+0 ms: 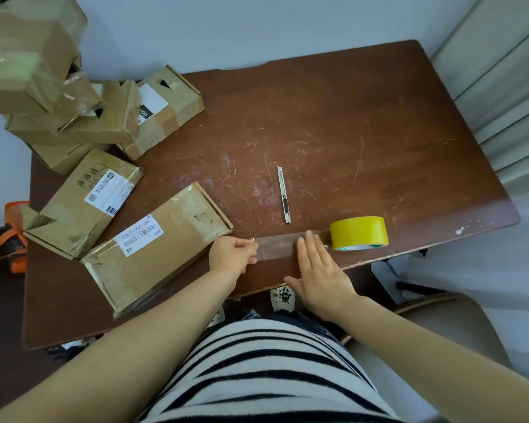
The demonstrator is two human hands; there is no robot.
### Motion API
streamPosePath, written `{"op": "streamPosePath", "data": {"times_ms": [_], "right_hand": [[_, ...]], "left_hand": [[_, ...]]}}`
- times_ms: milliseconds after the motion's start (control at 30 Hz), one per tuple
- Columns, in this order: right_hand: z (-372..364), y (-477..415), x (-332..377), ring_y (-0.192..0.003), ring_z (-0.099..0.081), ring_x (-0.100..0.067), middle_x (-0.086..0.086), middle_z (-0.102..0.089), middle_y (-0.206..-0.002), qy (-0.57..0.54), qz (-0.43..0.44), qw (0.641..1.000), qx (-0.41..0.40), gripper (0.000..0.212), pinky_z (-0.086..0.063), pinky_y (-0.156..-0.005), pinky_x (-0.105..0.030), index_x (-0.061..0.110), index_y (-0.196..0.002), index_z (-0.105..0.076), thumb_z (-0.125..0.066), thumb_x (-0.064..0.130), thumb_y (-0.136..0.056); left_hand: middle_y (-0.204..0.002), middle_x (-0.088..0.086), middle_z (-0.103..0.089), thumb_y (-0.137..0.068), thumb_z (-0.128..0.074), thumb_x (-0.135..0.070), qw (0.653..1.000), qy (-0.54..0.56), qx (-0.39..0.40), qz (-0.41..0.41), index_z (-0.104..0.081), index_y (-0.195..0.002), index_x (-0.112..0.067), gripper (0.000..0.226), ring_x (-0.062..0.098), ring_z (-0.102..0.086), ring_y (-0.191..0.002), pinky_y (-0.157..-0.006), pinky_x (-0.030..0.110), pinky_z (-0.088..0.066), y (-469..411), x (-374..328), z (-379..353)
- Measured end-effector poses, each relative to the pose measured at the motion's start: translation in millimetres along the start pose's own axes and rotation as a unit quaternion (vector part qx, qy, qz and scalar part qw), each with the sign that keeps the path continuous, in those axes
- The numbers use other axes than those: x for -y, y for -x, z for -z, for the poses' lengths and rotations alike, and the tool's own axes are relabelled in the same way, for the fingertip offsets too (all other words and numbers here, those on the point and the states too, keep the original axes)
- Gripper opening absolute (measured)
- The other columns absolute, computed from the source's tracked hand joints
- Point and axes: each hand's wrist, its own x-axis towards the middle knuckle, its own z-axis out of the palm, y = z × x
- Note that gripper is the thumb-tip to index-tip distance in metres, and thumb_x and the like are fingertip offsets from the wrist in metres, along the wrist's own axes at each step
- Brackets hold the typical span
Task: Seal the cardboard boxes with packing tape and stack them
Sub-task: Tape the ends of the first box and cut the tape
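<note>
My left hand (232,254) pinches the free end of a tape strip (277,244) drawn from the yellow roll (359,233) at the table's (364,132) near edge. My right hand (321,270) lies flat, fingers straight, across the strip beside the roll. The strip is not yet cut, the knife (284,195) lies untouched just behind it, and the long box (156,248) sits just left of my left hand. With another box (83,203) beside that one and a loose heap (74,117) at the far left corner, I judge most sealing and stacking undone.
</note>
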Motion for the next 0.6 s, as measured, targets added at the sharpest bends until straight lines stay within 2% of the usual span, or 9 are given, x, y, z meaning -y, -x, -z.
{"op": "streamPosePath", "data": {"times_ms": [67, 167, 267, 300, 367, 400, 467, 533, 600], "right_hand": [[-11, -8, -8, -0.144, 0.021, -0.028, -0.018, 0.028, -0.153, -0.022, -0.057, 0.998, 0.006, 0.083, 0.007, -0.118, -0.037, 0.001, -0.146, 0.019, -0.016, 0.057, -0.097], [-15, -11, -10, -0.145, 0.018, -0.027, -0.016, 0.027, -0.154, -0.041, -0.074, 0.996, -0.009, 0.08, 0.006, -0.117, -0.036, 0.002, -0.147, 0.017, -0.018, 0.055, -0.098], [4, -10, -1, -0.147, 0.004, -0.03, -0.021, 0.01, -0.158, -0.019, -0.061, 0.998, -0.023, 0.063, -0.009, -0.118, -0.036, -0.002, -0.15, 0.0, -0.029, 0.028, -0.103], [15, -14, 4, -0.146, -0.007, -0.031, -0.021, -0.002, -0.158, -0.028, -0.043, 0.997, -0.05, 0.057, -0.019, -0.116, -0.036, -0.002, -0.149, -0.011, -0.035, 0.016, -0.101], [39, -27, 14, -0.133, -0.034, -0.033, -0.018, -0.029, -0.147, -0.102, -0.028, 0.986, -0.129, 0.045, -0.04, -0.102, -0.037, 0.001, -0.14, -0.034, -0.041, 0.003, -0.095], [50, -39, 17, -0.123, -0.043, -0.033, -0.016, -0.038, -0.139, -0.14, -0.032, 0.976, -0.162, 0.04, -0.044, -0.094, -0.038, 0.003, -0.135, -0.04, -0.04, 0.001, -0.095], [67, -68, 17, -0.116, -0.047, -0.034, -0.016, -0.043, -0.13, -0.182, -0.069, 0.961, -0.198, 0.034, -0.045, -0.086, -0.04, 0.004, -0.133, -0.04, -0.039, 0.008, -0.099], [75, -95, 15, -0.117, -0.046, -0.034, -0.017, -0.043, -0.129, -0.183, -0.117, 0.956, -0.196, 0.033, -0.045, -0.085, -0.041, 0.003, -0.132, -0.038, -0.041, 0.018, -0.102], [79, -111, 15, -0.118, -0.046, -0.033, -0.018, -0.045, -0.129, -0.149, -0.146, 0.96, -0.185, 0.032, -0.046, -0.086, -0.041, 0.003, -0.13, -0.038, -0.044, 0.015, -0.1]], "left_hand": [[-0.067, 0.003, -0.069, -0.087, -0.068, -0.015, 1.0, 0.007, 0.003, 0.003, -0.069, -0.078, -0.01, 0.01, 0.025, -0.067, -0.074, -0.05, 0.025, -0.041, 0, 0, 0], [-0.07, 0.004, -0.069, -0.087, -0.069, -0.015, 1.0, 0.016, 0.003, 0.007, -0.067, -0.077, -0.013, 0.01, 0.02, -0.068, -0.072, -0.049, 0.022, -0.041, 1, 0, 1], [-0.073, 0.004, -0.069, -0.087, -0.069, -0.014, 1.0, 0.026, 0.007, 0.016, -0.068, -0.08, -0.012, 0.007, 0.016, -0.067, -0.069, -0.048, 0.021, -0.042, 0, 0, 2], [-0.074, 0.004, -0.069, -0.087, -0.069, -0.014, 0.999, 0.03, 0.008, 0.02, -0.069, -0.082, -0.01, 0.006, 0.015, -0.067, -0.069, -0.048, 0.021, -0.042, 0, 0, 3], [-0.075, 0.005, -0.069, -0.087, -0.069, -0.013, 0.999, 0.043, 0.015, 0.027, -0.069, -0.082, -0.008, 0.007, 0.014, -0.066, -0.067, -0.048, 0.02, -0.043, -1, 0, 3], [-0.075, 0.004, -0.068, -0.087, -0.069, -0.013, 0.998, 0.05, 0.018, 0.031, -0.069, -0.083, -0.007, 0.007, 0.013, -0.065, -0.065, -0.047, 0.019, -0.044, -1, -1, 3], [-0.074, 0.004, -0.067, -0.087, -0.069, -0.012, 0.997, 0.064, 0.024, 0.039, -0.068, -0.084, -0.006, 0.007, 0.011, -0.063, -0.064, -0.045, 0.016, -0.045, 0, -2, 3], [-0.071, 0.004, -0.063, -0.088, -0.067, -0.011, 0.996, 0.075, 0.033, 0.046, -0.066, -0.08, -0.006, 0.01, 0.011, -0.061, -0.063, -0.047, 0.015, -0.047, 1, -3, 3], [-0.068, 0.004, -0.061, -0.088, -0.067, -0.01, 0.994, 0.084, 0.038, 0.052, -0.065, -0.078, -0.006, 0.011, 0.012, -0.059, -0.061, -0.05, 0.016, -0.05, 1, -3, 2]]}}
